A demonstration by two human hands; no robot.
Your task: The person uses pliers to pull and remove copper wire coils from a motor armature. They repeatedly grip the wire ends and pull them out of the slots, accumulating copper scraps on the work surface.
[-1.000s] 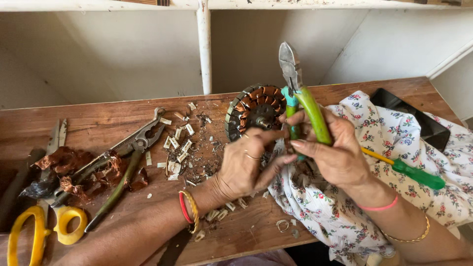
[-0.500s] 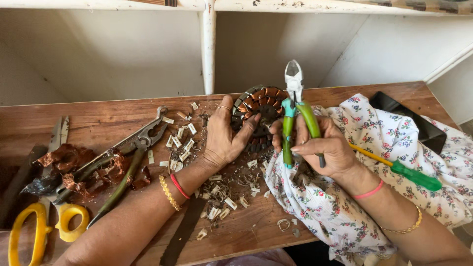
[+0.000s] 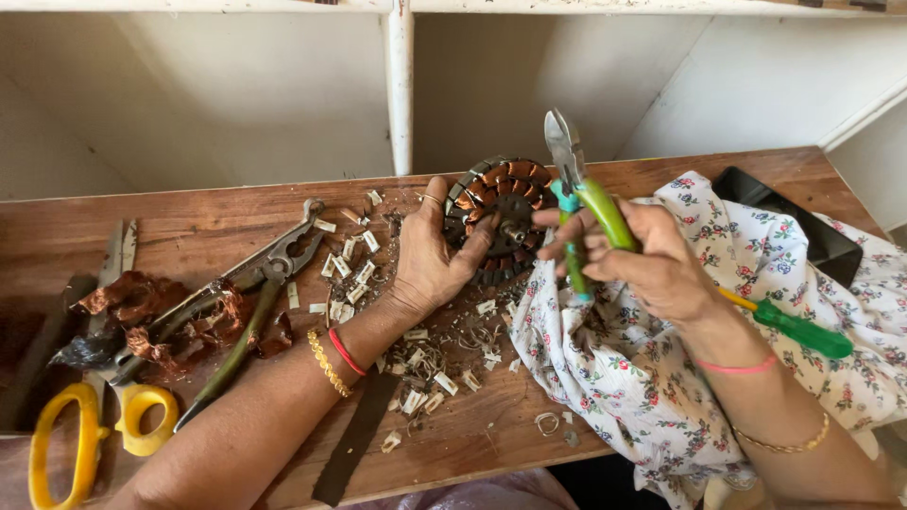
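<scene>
Wooden bench (image 3: 189, 227), left hand (image 3: 430, 260) gripping stator (image 3: 505, 203), right hand (image 3: 652, 260) holding cutters (image 3: 581, 179)

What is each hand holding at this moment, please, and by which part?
The right hand holds green-handled cutting pliers by the handles, jaws pointing up. The left hand grips the copper-wound motor stator by its left rim on the table.

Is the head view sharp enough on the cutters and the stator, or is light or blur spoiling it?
Head view: cutters and stator are sharp, evenly daylit, no glare; right hand and left hand crisp; soft shadow under the arms; bench edges bow slightly from the wide lens.
</scene>
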